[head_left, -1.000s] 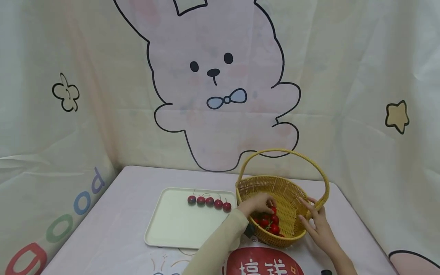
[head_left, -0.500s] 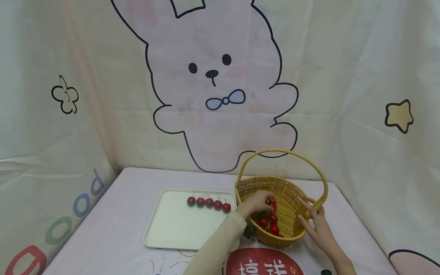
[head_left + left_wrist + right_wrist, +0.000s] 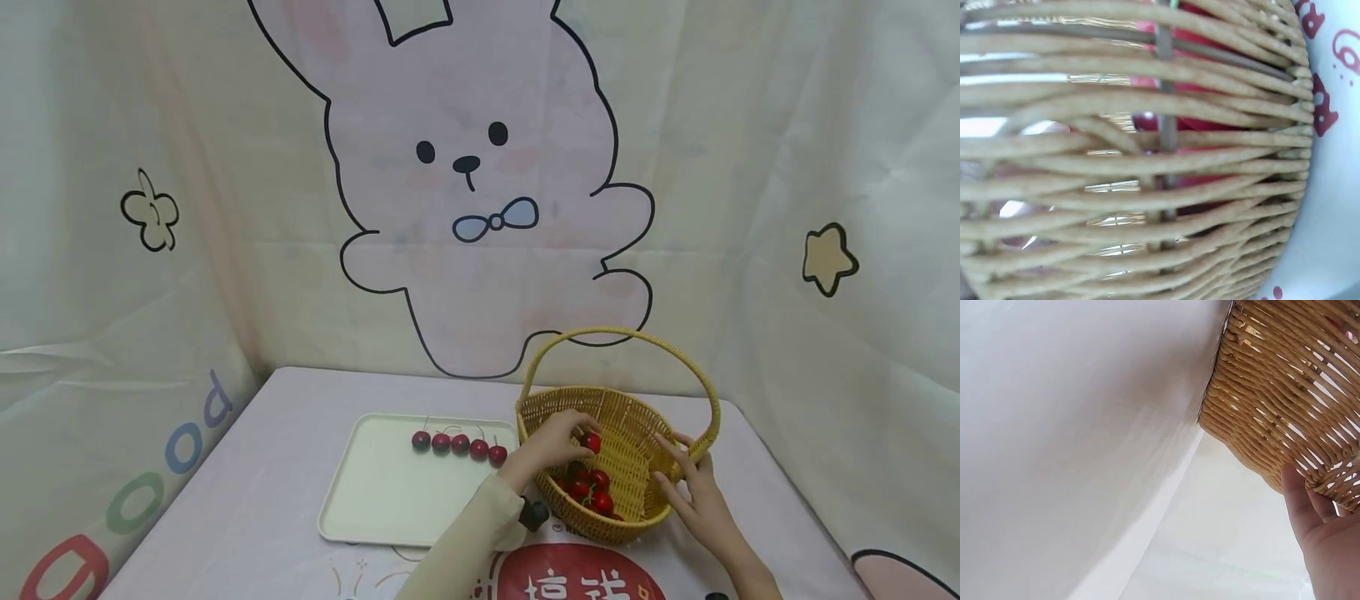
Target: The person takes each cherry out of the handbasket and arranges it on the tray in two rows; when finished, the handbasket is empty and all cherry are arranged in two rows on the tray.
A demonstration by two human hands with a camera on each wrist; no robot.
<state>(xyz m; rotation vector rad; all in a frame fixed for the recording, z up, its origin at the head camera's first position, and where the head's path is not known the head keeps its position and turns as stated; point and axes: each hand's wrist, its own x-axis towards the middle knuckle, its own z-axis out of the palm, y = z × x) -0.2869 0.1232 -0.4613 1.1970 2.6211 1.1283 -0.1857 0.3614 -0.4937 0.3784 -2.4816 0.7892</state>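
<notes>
In the head view my left hand reaches over the near-left rim of a yellow wicker basket and pinches a bright red cherry between thumb and fingers. Below that hand, several more red cherries lie heaped on the basket's near-left floor. My right hand grips the basket's right rim by the foot of the arched handle, thumb on the near side. In the right wrist view, fingers press the woven outer wall. Through the weave in the left wrist view, red fruit shows.
Left of the basket lies a cream rectangular tray with a row of several dark red stemmed cherries along its far side. A white printed cloth covers the table, with a fabric backdrop behind. A black wrist camera hangs beside the basket.
My left hand has risen slightly and drawn left, bringing the pinched cherry up from the heap. My right hand keeps its grip on the basket rim; the tray's row is unchanged.
</notes>
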